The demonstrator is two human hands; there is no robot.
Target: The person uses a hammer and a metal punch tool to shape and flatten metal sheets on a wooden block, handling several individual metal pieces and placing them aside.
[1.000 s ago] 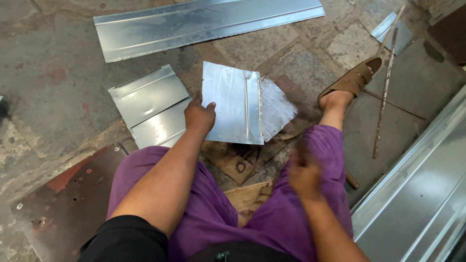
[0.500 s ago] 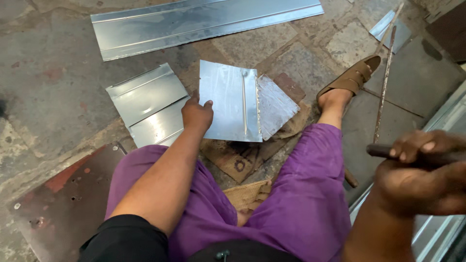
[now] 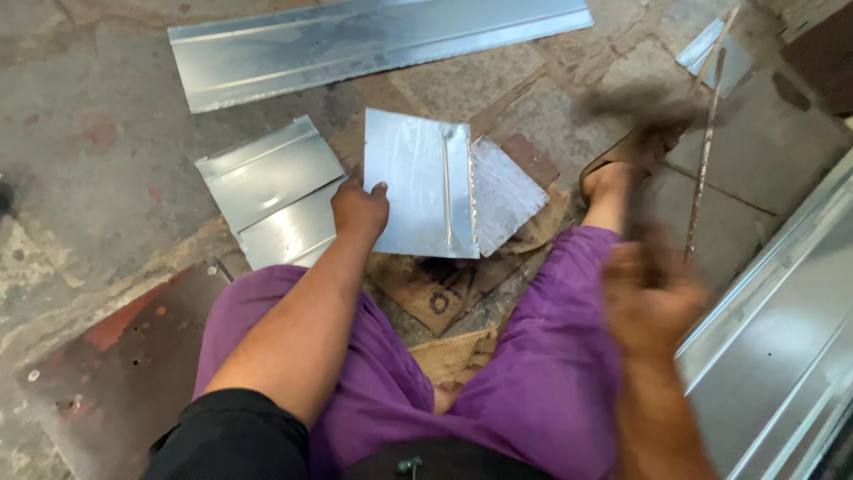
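My left hand (image 3: 360, 211) stays pressed flat on the folded silver sheet-metal panel (image 3: 419, 182), while my right hand (image 3: 653, 298), now lower and blurred, swings a dark hammer-like tool (image 3: 641, 105); its grip I cannot tell.

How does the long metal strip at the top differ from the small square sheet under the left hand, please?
The long metal strip is a narrow, ribbed length lying untouched on the stone floor; the square sheet is short, flat, with one raised seam. The left hand presses on the square sheet's edge, and it overlaps another piece, while the long metal strip lies alone. Both are shiny grey metal.
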